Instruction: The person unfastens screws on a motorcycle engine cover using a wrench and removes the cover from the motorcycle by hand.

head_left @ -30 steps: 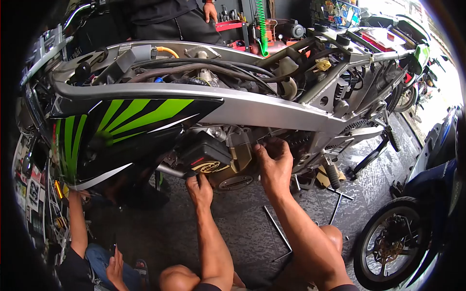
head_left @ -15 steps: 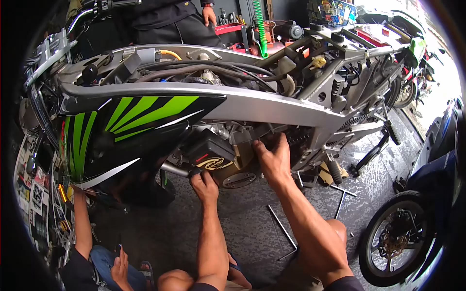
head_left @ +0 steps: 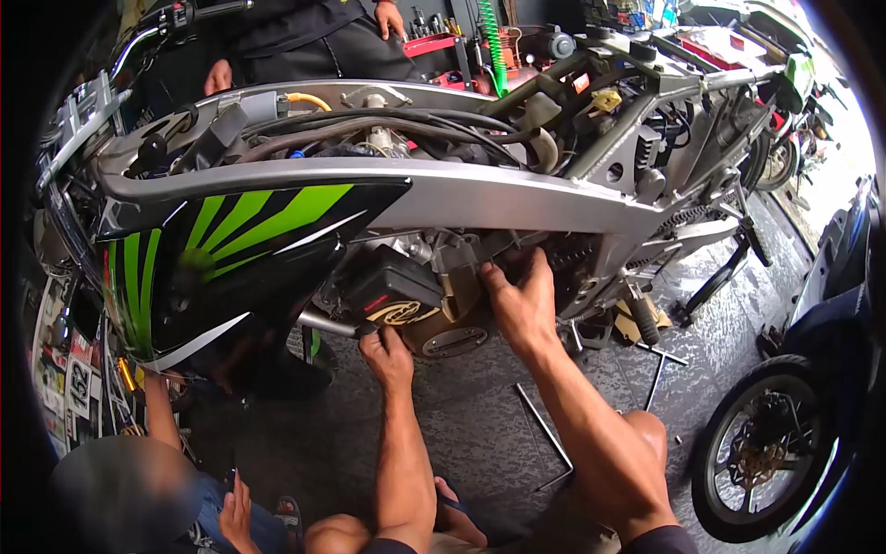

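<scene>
A motorcycle engine (head_left: 432, 331) hangs low beneath the silver frame (head_left: 498, 198); it has a black cover (head_left: 392, 277) and a bronze lower casing with a round plate. My left hand (head_left: 386, 357) is closed at the front lower edge of this casing, by the end of a silver pipe (head_left: 328, 323); its fingertips are partly hidden. Against the rear side of the engine my right hand (head_left: 524, 309) grips with the thumb on the casing and the other fingers reaching behind, out of sight. A black and green fairing (head_left: 240, 258) covers the bike's front left side.
T-handle wrenches (head_left: 544, 434) lie on the patterned floor. A motorcycle wheel (head_left: 761, 448) stands at the right. One person crouches at lower left, a hand (head_left: 237, 512) raised near a dark slim object. Another person (head_left: 323, 51) stands behind the frame, near a red tool rack (head_left: 443, 46).
Both my hands keep their hold on the engine. The view has shifted slightly. The crouching person's head has come into view, and the standing person's other hand now shows by the frame.
</scene>
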A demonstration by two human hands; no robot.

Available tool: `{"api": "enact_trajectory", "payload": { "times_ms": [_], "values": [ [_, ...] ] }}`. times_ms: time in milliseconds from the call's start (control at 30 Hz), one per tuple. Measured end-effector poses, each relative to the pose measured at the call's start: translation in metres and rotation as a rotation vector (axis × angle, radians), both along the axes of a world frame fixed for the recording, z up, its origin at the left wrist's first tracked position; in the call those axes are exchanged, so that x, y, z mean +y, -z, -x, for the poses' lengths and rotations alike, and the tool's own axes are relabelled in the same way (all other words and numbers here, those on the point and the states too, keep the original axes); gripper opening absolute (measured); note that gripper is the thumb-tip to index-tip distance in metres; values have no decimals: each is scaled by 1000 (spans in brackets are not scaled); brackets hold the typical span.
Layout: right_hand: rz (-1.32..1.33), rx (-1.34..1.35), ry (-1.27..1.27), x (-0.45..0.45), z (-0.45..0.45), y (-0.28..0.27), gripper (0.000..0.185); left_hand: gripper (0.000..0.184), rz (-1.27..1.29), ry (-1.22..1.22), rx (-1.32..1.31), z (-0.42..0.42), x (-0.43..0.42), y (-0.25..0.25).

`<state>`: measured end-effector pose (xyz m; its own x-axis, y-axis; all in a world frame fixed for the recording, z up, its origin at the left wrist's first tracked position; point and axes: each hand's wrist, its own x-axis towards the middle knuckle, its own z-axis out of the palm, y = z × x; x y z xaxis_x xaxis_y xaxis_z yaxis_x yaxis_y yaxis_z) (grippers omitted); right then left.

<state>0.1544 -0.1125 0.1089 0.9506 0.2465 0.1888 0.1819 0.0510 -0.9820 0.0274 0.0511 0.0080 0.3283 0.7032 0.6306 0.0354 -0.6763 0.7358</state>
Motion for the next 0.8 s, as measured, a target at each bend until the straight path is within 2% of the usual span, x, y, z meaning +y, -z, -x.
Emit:
{"api": "enact_trajectory", "payload": {
  "times_ms": [233, 267, 333, 367, 400, 467, 567, 600, 633, 667, 700, 733, 767, 800],
  "values": [
    [-39, 41, -33, -3, 1, 3, 33, 20, 312, 206, -48, 7, 6, 3],
    [-44, 79, -48, -3, -2, 1, 33, 20, 300, 207, -54, 1, 6, 1],
    [-50, 96, -56, -5, -3, -1, 34, 23, 14, 81, -116, -4, -4, -7],
    [-6, 54, -34, -3, -3, 4, 34, 23, -99, -24, -56, -5, -4, -7],
    [34, 10, -11, -2, -2, 3, 34, 23, -106, -13, -56, -1, -5, -7],
    [76, 19, -22, -5, 1, -3, 35, 24, 132, 101, -17, 1, -4, -8],
    [42, -57, 27, -4, -3, 12, 40, 19, 408, 149, -58, 2, -2, 5],
    [-66, 23, -2, -1, -3, 16, 43, 18, 523, 157, -86, 4, -9, -5],
    [-59, 24, 9, 1, -8, 24, 45, 19, 385, 77, 179, 10, 6, 16],
    [-77, 30, -26, -1, -9, 22, 42, 20, 246, 65, -38, 2, 5, 23],
    [-124, 31, -69, -5, -1, 5, 36, 18, 297, 88, 77, 8, 0, 8],
    [-74, 20, -76, -6, -4, 13, 37, 21, 47, 26, -13, 3, 0, 4],
    [-68, -20, -36, -4, -4, 17, 36, 20, -53, -14, -75, -2, -1, -1],
    [-81, -7, -42, -2, -8, 22, 33, 19, -19, 67, -58, 2, -5, -8]
  ]
}}
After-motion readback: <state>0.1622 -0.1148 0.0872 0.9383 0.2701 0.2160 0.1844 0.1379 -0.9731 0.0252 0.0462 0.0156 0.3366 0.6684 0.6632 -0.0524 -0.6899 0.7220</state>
